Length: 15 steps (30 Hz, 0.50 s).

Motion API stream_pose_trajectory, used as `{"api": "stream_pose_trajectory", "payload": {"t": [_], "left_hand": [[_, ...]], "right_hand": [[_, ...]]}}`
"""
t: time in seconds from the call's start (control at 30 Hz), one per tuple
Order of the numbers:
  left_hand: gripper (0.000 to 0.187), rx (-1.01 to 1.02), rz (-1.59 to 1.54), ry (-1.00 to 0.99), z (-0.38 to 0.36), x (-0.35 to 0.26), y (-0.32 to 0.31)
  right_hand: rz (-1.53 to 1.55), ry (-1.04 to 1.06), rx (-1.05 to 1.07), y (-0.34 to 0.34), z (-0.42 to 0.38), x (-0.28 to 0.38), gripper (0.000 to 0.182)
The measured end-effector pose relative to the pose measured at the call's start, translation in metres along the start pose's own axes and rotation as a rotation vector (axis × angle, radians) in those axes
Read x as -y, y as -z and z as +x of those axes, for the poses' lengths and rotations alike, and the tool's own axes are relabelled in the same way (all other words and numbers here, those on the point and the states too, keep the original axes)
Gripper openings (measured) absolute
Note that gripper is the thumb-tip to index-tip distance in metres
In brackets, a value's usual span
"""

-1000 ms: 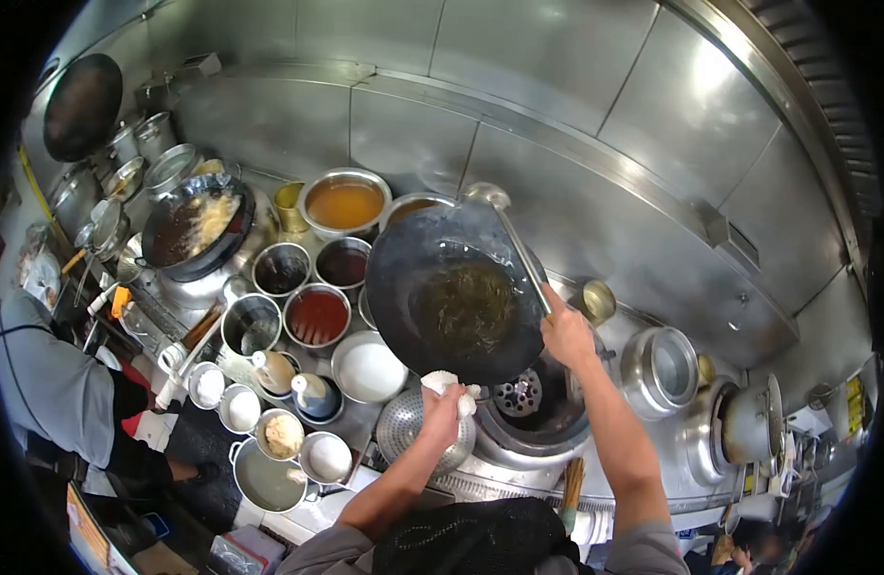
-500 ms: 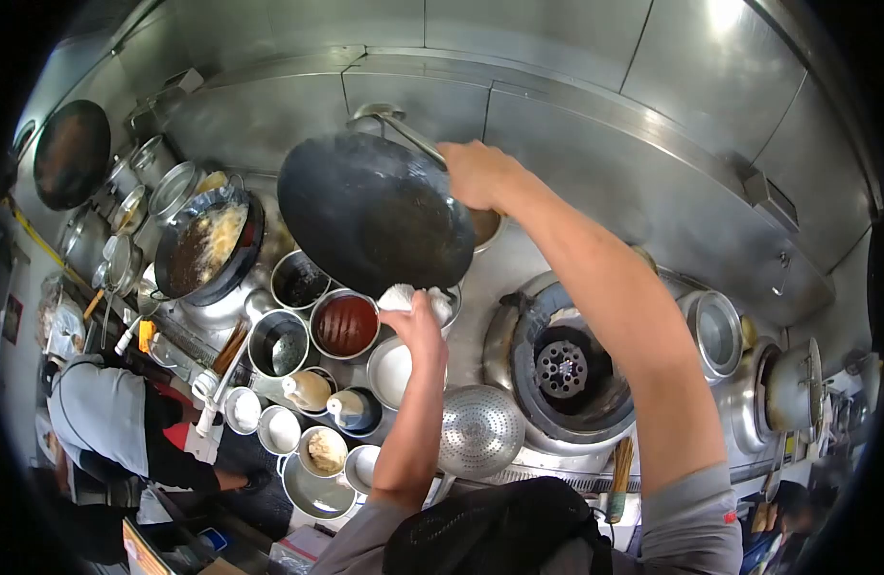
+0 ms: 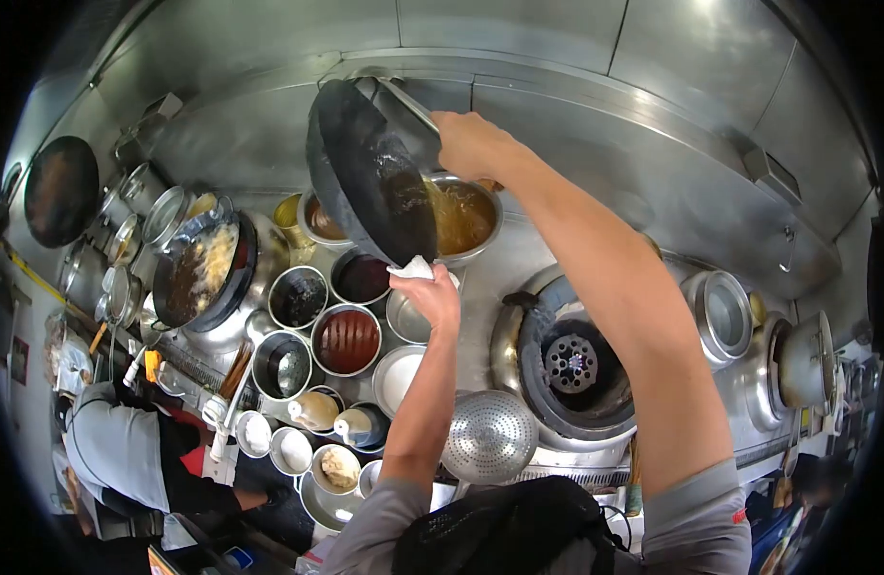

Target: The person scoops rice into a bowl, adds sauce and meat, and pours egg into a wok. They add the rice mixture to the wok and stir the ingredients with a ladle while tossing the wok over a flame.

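A large black wok [image 3: 365, 177] is tilted steeply above the counter, its open side facing right. My left hand [image 3: 430, 290] grips its lower rim through a folded white cloth [image 3: 415, 267]. Up at the handle of a metal ladle [image 3: 408, 103], my right hand [image 3: 473, 146] is closed; the ladle's bowl is behind the wok's upper edge. Brownish liquid runs from the wok's right side into a metal pot [image 3: 469, 220] of similar liquid. Just below the wok are a pot of dark sauce [image 3: 360, 278] and a pot of red sauce [image 3: 346, 339].
The burner [image 3: 571, 366] shows bare at centre right, beside a perforated strainer [image 3: 490, 437]. Food bubbles in another wok [image 3: 200, 266] at left. Squeeze bottles [image 3: 314, 410], seasoning bowls [image 3: 293, 450] and a lidded pot [image 3: 804, 372] stand around. A bent-over person [image 3: 116, 446] is at lower left.
The wok has tipped from a broad slant to a steep one, uncovering the pot behind it, and liquid now flows out. Both hands have moved with it.
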<state>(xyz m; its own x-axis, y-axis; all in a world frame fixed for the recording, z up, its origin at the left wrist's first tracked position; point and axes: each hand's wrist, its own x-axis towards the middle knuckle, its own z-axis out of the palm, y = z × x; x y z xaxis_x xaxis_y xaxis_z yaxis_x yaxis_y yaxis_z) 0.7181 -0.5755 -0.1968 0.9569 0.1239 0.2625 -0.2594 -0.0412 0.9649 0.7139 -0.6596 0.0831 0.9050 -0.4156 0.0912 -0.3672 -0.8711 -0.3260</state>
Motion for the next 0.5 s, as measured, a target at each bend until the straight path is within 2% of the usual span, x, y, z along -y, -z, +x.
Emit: {"api": "stream_pose_trajectory", "payload": {"t": [0.07, 0.13, 0.27, 0.43, 0.5], "left_hand": [[0.065, 0.009, 0.069, -0.087, -0.005, 0.008, -0.005], [0.069, 0.035, 0.073, -0.092, -0.007, 0.019, -0.007], [0.075, 0.053, 0.162, -0.203, -0.01, 0.027, -0.004], [0.078, 0.102, 0.216, -0.315, -0.008, 0.033, 0.006], [0.08, 0.133, 0.251, -0.381, -0.004, 0.034, 0.011]], "right_hand": [[0.04, -0.01, -0.042, 0.002, -0.016, -0.012, 0.035], [0.067, -0.003, -0.032, 0.006, -0.032, -0.022, 0.056], [0.068, 0.056, -0.156, -0.005, -0.041, -0.062, 0.061], [0.258, 0.043, -0.26, 0.005, -0.084, -0.077, 0.063], [0.352, -0.018, -0.235, 0.013, -0.102, -0.078, 0.065]]}}
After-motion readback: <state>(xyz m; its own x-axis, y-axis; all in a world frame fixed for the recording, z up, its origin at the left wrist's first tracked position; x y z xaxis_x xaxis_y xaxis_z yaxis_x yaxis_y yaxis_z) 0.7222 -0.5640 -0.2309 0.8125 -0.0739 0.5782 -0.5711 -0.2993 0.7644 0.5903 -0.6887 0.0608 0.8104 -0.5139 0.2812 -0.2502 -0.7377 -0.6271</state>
